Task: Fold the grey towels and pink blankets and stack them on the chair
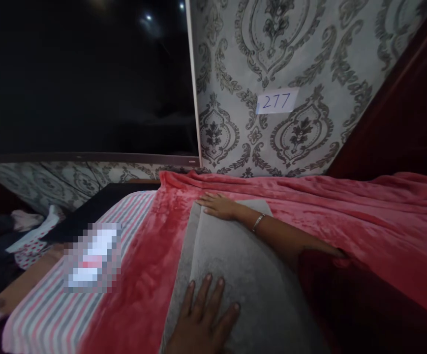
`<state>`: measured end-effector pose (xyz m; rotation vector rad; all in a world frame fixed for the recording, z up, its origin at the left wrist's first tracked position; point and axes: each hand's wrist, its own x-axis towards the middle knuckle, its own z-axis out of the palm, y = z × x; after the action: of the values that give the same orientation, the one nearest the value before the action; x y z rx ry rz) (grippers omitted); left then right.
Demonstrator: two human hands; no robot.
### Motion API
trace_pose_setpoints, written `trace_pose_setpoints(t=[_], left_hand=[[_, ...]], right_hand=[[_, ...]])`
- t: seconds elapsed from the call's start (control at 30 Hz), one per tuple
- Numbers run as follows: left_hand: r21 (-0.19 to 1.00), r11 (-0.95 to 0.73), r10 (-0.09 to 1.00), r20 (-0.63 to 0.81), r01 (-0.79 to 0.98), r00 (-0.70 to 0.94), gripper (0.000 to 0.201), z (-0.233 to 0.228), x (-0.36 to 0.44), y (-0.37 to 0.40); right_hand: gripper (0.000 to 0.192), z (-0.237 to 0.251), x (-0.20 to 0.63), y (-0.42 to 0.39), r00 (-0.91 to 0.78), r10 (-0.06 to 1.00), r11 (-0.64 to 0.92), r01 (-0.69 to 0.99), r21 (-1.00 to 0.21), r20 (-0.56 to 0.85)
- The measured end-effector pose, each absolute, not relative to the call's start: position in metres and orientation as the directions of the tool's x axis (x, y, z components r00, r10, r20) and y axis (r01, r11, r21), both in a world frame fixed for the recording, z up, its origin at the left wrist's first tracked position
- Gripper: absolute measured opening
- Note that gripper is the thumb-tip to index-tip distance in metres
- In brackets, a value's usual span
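A grey, soft-looking folded cloth [246, 260] lies flat on a red plush blanket [136, 285], with a folded layer showing along its left side. My left hand [204, 314] rests palm down on the near part of the cloth, fingers spread. Farther off, my right hand [217, 205] lies flat across the cloth's far left corner, its fingers stretched toward the left edge. A thin bracelet [258, 222] circles my right wrist. Neither hand grips anything. The near end of the cloth runs out of view, and my right sleeve covers part of its right side.
Left of the blanket is a striped cloth [58, 314]; a pixelated bright object [93, 258] appears above it, beside another person's forearm [29, 275]. A large dark screen [88, 83] stands behind. A paper marked 277 [277, 101] hangs on the patterned wall [231, 147].
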<state>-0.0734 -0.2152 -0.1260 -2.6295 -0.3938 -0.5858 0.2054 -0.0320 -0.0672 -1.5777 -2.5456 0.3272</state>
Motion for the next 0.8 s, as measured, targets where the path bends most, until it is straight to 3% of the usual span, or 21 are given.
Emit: trace_pose_setpoints(t=[0.1,0.2,0.33,0.5,0.57,0.67,0.8], left_hand=[[-0.335,-0.874,0.172,0.462,0.351,0.87,0.087,-0.124,-0.073,-0.213],[-0.297,-0.884,0.205,0.449,0.361,0.87,0.083,-0.119,-0.074,-0.216],[-0.246,-0.894,0.251,0.419,0.376,0.873,0.075,-0.109,-0.08,-0.22],[-0.16,-0.92,0.271,0.401,0.359,0.875,0.066,-0.098,-0.075,-0.228],[-0.113,-0.951,0.222,0.395,0.287,0.891,0.067,-0.092,-0.058,-0.24],[-0.011,-0.991,0.129,0.271,0.137,0.954,0.074,-0.087,-0.023,-0.264],[-0.019,-0.983,0.174,0.213,0.182,0.961,0.088,-0.1,0.01,-0.281]], right_hand=[[0.058,-0.061,0.205,-0.022,-0.345,0.938,0.329,0.912,-0.244,-0.024],[0.059,-0.046,0.204,-0.03,-0.309,0.95,0.311,0.928,-0.204,0.045],[0.062,-0.026,0.217,-0.083,-0.375,0.913,0.402,0.896,-0.19,0.164],[0.057,-0.028,0.246,-0.201,-0.53,0.839,0.545,0.817,-0.191,0.128],[0.054,-0.037,0.254,-0.24,-0.533,0.84,0.542,0.813,-0.212,0.099],[0.053,-0.051,0.257,-0.267,-0.522,0.849,0.525,0.815,-0.248,0.08],[0.055,-0.063,0.261,-0.244,-0.541,0.839,0.537,0.806,-0.248,0.06]])
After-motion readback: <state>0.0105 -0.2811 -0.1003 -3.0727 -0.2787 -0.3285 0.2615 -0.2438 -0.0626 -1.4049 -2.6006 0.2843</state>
